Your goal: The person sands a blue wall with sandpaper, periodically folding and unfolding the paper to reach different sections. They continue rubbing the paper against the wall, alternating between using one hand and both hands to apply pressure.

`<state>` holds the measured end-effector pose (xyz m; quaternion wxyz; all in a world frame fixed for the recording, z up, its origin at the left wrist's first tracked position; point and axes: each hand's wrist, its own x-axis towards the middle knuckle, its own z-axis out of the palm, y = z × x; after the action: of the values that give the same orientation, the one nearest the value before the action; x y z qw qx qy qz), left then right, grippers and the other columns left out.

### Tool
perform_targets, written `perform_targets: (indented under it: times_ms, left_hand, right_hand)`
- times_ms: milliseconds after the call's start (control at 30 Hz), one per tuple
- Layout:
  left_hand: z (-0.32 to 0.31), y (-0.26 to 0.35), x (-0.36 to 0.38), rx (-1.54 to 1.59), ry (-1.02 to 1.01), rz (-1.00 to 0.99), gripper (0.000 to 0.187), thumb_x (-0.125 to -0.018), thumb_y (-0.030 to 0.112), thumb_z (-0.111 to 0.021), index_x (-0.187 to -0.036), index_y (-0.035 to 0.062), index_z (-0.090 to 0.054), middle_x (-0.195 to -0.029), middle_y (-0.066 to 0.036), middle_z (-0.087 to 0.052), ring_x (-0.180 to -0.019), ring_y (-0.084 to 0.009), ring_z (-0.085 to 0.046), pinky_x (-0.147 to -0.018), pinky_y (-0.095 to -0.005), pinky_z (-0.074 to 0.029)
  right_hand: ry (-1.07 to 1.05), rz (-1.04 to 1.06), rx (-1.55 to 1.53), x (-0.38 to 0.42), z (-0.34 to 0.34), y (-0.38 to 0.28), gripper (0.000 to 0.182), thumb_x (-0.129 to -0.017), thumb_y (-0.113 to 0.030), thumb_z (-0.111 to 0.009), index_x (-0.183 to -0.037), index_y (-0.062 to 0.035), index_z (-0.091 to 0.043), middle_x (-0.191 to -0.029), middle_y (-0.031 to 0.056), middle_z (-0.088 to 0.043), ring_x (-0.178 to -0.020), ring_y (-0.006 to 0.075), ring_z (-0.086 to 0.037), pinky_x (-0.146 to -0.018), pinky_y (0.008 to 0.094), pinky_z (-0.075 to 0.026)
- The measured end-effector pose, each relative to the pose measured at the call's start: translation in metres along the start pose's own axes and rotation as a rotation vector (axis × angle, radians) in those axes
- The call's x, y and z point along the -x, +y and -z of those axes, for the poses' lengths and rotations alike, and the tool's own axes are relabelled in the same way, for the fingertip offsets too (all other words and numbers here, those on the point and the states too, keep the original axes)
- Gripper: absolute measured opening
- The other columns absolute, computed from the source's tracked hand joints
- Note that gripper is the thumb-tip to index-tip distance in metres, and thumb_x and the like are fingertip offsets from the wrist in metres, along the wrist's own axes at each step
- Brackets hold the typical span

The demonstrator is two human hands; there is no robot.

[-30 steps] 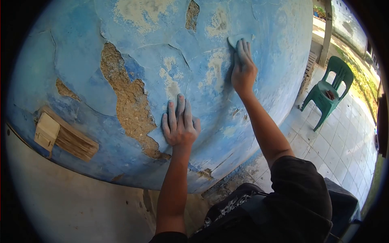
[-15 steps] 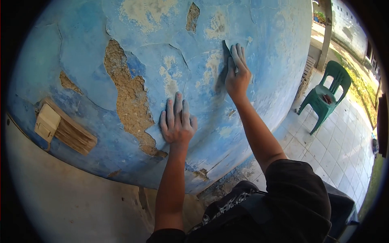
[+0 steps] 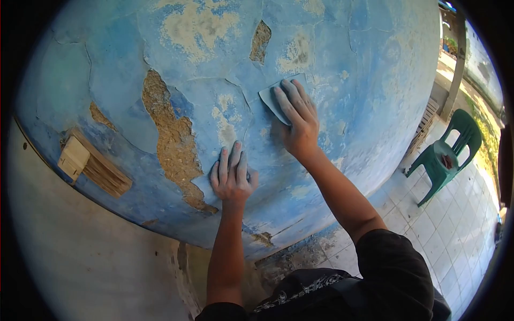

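A blue painted wall (image 3: 321,32) with cracks and flaking paint fills most of the view. My right hand (image 3: 300,115) presses a sheet of sandpaper (image 3: 271,95) against it, the fingers over the sheet and its left part showing. Lower and to the left, my left hand (image 3: 233,174) lies on the wall with dusty, spread fingers and nothing in it. Beside that hand on the left is a long patch of bare brown plaster (image 3: 174,139). A pale worn spot (image 3: 227,120) shows just above its fingertips.
At the left, an outlet box on a wooden block (image 3: 101,170) juts from the wall. A green plastic chair (image 3: 443,155) with small items on its seat stands on white floor tiles (image 3: 428,235) at the right. A post (image 3: 455,69) rises behind it.
My right hand has moved left along the wall with the sandpaper, and more of the sheet now shows. My left hand stays at about the same wall spot. The view has shifted slightly.
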<state>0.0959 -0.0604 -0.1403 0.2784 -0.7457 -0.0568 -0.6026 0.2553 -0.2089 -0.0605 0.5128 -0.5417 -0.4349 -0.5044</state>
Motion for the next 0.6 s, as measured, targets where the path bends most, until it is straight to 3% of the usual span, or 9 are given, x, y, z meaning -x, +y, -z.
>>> perform_targets:
  times_ms: [167,267,433,500,567,600]
  left_hand:
    - [0.004,0.0,-0.001,-0.009,-0.015,-0.012,0.019,-0.098,0.017,-0.057,-0.112,0.0113,-0.068,-0.139,-0.006,-0.074,-0.142,-0.0278,-0.057,-0.11,-0.0427,-0.039]
    - [0.004,0.0,-0.001,-0.013,-0.017,-0.01,0.019,-0.097,0.017,-0.057,-0.112,0.0113,-0.069,-0.139,-0.006,-0.074,-0.142,-0.0273,-0.056,-0.109,-0.0422,-0.04]
    - [0.0,-0.001,-0.001,-0.023,0.016,-0.009,0.018,-0.096,0.015,-0.058,-0.109,0.011,-0.069,-0.137,-0.006,-0.075,-0.139,-0.0266,-0.059,-0.107,-0.0411,-0.041]
    - [0.003,-0.002,0.003,-0.011,0.008,-0.001,0.017,-0.095,0.014,-0.058,-0.108,0.0107,-0.069,-0.136,-0.005,-0.076,-0.138,-0.0268,-0.06,-0.106,-0.0408,-0.042]
    - [0.003,-0.005,0.003,-0.006,0.031,-0.009,0.016,-0.095,0.013,-0.059,-0.107,0.0099,-0.069,-0.134,-0.005,-0.077,-0.136,-0.0271,-0.062,-0.104,-0.0403,-0.042]
    - [0.002,-0.004,0.001,0.0,0.035,-0.003,0.016,-0.094,0.011,-0.059,-0.106,0.0095,-0.069,-0.134,-0.006,-0.077,-0.134,-0.0276,-0.063,-0.104,-0.0402,-0.042]
  right_hand:
    - [-0.087,0.062,0.039,0.016,-0.004,0.001,0.063,-0.083,-0.002,-0.072,-0.144,-0.0174,-0.069,-0.155,0.01,-0.061,-0.149,0.0365,-0.051,-0.12,0.0516,-0.043]
    - [-0.369,0.241,-0.037,0.043,0.005,0.008,0.055,-0.089,-0.008,-0.072,-0.143,-0.0196,-0.07,-0.155,0.0063,-0.062,-0.149,0.03,-0.052,-0.12,0.0508,-0.042]
    - [-0.16,0.145,0.067,0.021,0.004,0.027,0.051,-0.09,-0.007,-0.072,-0.14,-0.0162,-0.073,-0.151,0.008,-0.065,-0.146,0.0309,-0.056,-0.12,0.0502,-0.042]
    - [0.011,-0.04,0.025,0.027,-0.014,0.006,0.052,-0.089,-0.004,-0.07,-0.14,-0.0129,-0.072,-0.151,0.0078,-0.065,-0.146,0.0312,-0.056,-0.119,0.0513,-0.043]
    - [-0.089,-0.004,-0.032,0.042,-0.009,-0.008,0.052,-0.089,-0.001,-0.068,-0.14,-0.0112,-0.072,-0.151,0.0075,-0.066,-0.145,0.0306,-0.057,-0.117,0.0512,-0.045]
    - [-0.23,0.12,-0.094,0.049,-0.008,-0.008,0.051,-0.089,-0.002,-0.068,-0.14,-0.0114,-0.072,-0.151,0.0077,-0.066,-0.144,0.0299,-0.058,-0.117,0.0505,-0.046]
